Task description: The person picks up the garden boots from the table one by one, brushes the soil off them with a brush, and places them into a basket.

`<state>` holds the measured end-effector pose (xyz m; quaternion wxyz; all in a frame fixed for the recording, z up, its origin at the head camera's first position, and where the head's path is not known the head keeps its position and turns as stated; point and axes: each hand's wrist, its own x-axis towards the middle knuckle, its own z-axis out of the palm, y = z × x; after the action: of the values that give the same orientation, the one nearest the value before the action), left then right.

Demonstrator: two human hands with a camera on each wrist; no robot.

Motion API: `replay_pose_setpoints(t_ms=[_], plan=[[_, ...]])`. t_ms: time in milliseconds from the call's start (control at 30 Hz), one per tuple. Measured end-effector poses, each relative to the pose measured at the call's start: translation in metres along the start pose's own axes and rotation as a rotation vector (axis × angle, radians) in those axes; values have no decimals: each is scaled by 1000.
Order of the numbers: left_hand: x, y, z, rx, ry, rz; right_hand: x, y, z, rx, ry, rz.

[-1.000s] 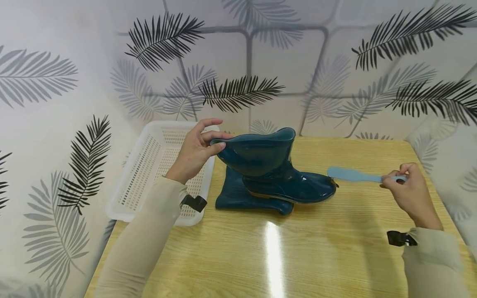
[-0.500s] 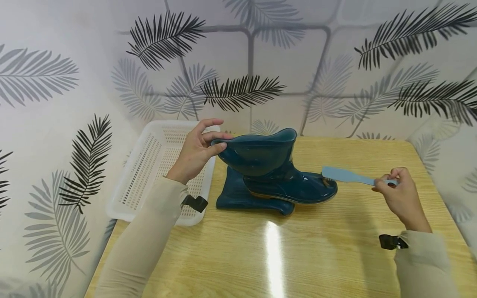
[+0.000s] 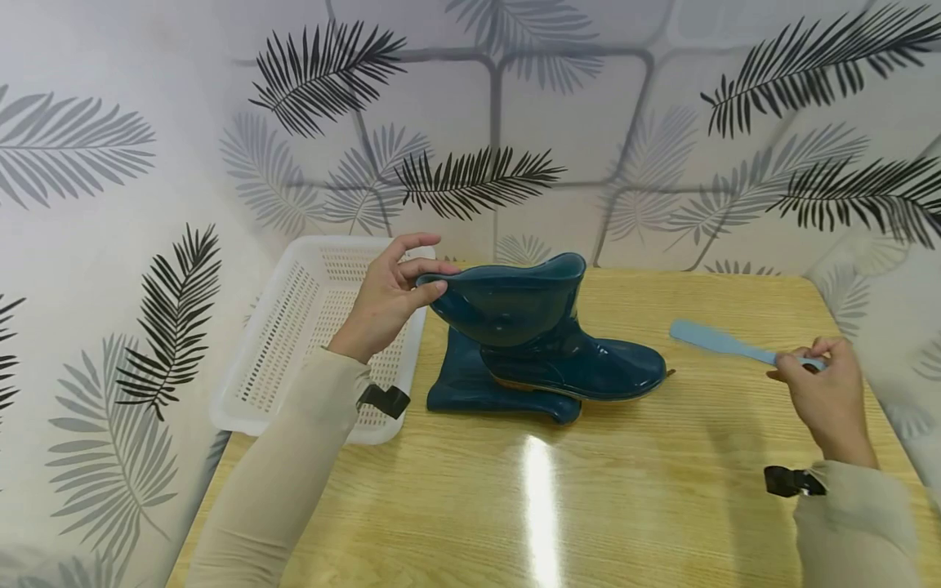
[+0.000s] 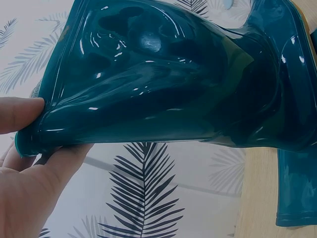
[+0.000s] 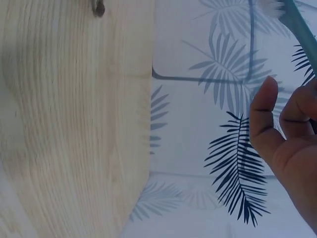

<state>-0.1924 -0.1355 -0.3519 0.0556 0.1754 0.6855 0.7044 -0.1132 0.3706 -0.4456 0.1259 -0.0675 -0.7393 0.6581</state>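
My left hand pinches the top rim of a glossy dark teal rubber boot, thumb outside and fingers at the opening. The shaft stands up with its opening tilted, and the toe points right. Beneath it a second rubber boot lies flat on its side. Off to the right, my right hand grips the handle end of a light blue long-handled brush. White bristles show on its head in the right wrist view. The brush head is apart from the toe. A small brown bit sits at the toe's tip.
A white perforated plastic basket stands on the left, partly behind my left forearm. The wooden table carries everything, with a bright light streak near its front. A wall with leaf patterns rises behind the table.
The brush moved left over the toe, then back right, away from the boot. The brown bit shifted from the top of the toe to its tip. My left hand kept its hold.
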Motion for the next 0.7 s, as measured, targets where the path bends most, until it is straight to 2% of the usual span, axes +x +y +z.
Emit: replay_pose_setpoints(t_ms=[100,233,333,433,500,700], plan=[[0,0,1,0,1,-4,0,-1,8,62,-12,-11],[0,0,1,13,3,-2,-1,0,23,38,-126,-32],[-1,0,1,23,9,-3,-2,3,35,-68,-217,-48],[-1,0,2,26,12,-9,-3,7,43,-207,-263,-71],[-1,1,3,28,10,-9,-5,10,43,-303,-268,-85],[1,2,4,31,-12,30,-10,17,24,-335,-217,-62]])
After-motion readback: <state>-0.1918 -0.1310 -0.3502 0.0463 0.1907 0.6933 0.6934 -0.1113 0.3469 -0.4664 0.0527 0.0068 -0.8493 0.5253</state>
